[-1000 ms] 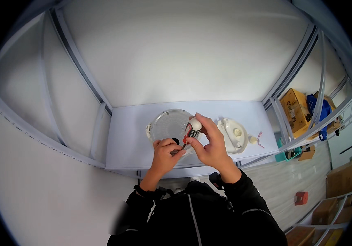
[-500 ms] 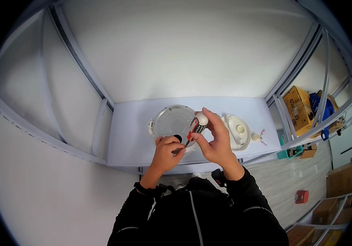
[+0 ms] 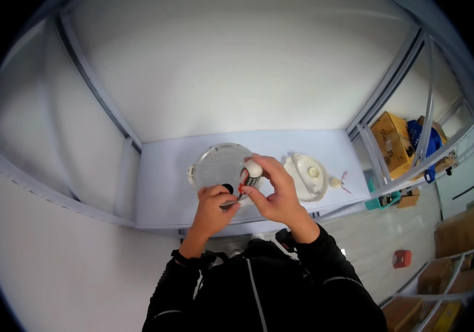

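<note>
My right hand (image 3: pixel 279 200) is closed round the handle of a screwdriver (image 3: pixel 252 172) with a white, red and black grip. Its tip slants down to the left, toward the fingers of my left hand (image 3: pixel 212 211). Those fingers pinch a small dark part with a black round end (image 3: pixel 227 188); its exact kind is hard to make out. Both hands are over the near side of a round, clear-looking vessel (image 3: pixel 218 160) with a pale rim and side handle. Fingers hide the spot where the tip meets the part.
On the white table (image 3: pixel 165 193), a round cream-white lid-like part (image 3: pixel 308 180) sits right of the vessel. Beside it are a small pale cylindrical piece (image 3: pixel 334 182) and thin red wires (image 3: pixel 346 182). Metal frame posts flank the table. Cardboard boxes (image 3: pixel 393 145) and a red stool (image 3: pixel 402 258) stand at right.
The view has shifted a little, so the table appears farther left. The screwdriver handle is turned slightly within my right hand. Both hands keep their holds.
</note>
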The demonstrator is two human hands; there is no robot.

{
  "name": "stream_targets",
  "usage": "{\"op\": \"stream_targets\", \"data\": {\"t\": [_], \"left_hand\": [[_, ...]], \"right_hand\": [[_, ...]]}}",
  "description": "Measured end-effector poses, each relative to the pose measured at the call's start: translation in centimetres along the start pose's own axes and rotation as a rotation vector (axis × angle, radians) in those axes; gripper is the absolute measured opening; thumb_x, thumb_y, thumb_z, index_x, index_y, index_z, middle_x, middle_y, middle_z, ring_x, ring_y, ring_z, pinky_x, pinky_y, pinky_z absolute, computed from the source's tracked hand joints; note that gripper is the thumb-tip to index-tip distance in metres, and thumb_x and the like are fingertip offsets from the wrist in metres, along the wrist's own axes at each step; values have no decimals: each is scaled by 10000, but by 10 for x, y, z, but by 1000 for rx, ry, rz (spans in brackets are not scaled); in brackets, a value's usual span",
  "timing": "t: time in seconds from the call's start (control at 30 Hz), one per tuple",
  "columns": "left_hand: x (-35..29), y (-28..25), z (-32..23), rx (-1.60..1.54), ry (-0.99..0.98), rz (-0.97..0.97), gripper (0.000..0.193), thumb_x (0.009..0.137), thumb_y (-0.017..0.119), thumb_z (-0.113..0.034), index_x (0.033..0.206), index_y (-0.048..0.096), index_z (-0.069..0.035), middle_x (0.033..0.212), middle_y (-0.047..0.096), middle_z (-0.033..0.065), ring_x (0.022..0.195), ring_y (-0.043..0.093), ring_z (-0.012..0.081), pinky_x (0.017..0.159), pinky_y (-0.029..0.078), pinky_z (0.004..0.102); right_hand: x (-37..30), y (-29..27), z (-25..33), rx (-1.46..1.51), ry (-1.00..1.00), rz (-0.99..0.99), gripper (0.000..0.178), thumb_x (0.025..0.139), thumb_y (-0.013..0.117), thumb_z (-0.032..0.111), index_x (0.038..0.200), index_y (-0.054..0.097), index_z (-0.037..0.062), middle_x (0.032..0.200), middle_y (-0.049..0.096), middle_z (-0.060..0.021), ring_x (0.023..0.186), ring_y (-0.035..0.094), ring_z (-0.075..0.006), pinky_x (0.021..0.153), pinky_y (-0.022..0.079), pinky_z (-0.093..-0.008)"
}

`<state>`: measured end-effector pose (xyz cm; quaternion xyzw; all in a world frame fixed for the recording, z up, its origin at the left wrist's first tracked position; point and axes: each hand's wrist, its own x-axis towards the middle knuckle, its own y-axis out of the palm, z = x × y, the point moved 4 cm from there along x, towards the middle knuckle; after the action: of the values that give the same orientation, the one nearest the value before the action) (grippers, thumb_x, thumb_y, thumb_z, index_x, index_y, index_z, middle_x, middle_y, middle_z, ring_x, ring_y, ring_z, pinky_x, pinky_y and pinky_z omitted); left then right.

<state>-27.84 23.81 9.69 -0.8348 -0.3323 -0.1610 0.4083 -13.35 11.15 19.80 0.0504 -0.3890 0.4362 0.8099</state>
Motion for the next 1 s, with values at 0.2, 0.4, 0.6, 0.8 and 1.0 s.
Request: {"op": "stream_targets", "data": {"t": [0.2, 0.4, 0.6, 0.8, 1.0], "left_hand": [[-1, -1, 3, -8, -32, 12, 201, 755, 919, -144, 902, 786, -106, 994, 708, -3, 964, 671, 230, 974, 397, 410], [-3, 1, 6, -14, -47, 15, 181, 760, 916, -146, 891, 799, -103, 1005, 693, -6, 967, 656, 203, 989, 359, 407], [-3, 3, 8, -31, -25, 5, 178, 759, 918, -151, 884, 797, -113, 1014, 697, -10, 974, 663, 205, 985, 363, 409], [-3, 1, 5, 4, -42, -10, 183, 754, 918, -155, 884, 795, -117, 983, 702, -9, 960, 668, 205, 966, 369, 407], [-3, 4, 5, 3, -25, -52, 181, 743, 918, -151, 852, 775, -127, 962, 700, -13, 949, 661, 223, 932, 372, 411]], "right_hand": [[0, 1, -2, -27, -45, 46, 747, 903, 825, -25, 1567, 494, 61, 1399, 644, -209, 1161, 697, -283, 1009, 598, -421], [3, 5, 5, 34, -49, -28, 661, 869, 817, -19, 1485, 583, 32, 1274, 678, -169, 1108, 704, -312, 949, 590, -388], [4, 3, 6, -107, -94, 60, 744, 886, 831, -11, 1553, 506, 51, 1392, 654, -211, 1170, 697, -297, 988, 603, -411], [5, 5, 9, 42, -4, 78, 705, 869, 817, -32, 1514, 541, 42, 1373, 657, -213, 1154, 699, -306, 1022, 580, -434], [7, 3, 15, -233, -96, -40, 657, 851, 839, 1, 1460, 594, 18, 1343, 671, -189, 1110, 712, -328, 976, 576, -411]]}}
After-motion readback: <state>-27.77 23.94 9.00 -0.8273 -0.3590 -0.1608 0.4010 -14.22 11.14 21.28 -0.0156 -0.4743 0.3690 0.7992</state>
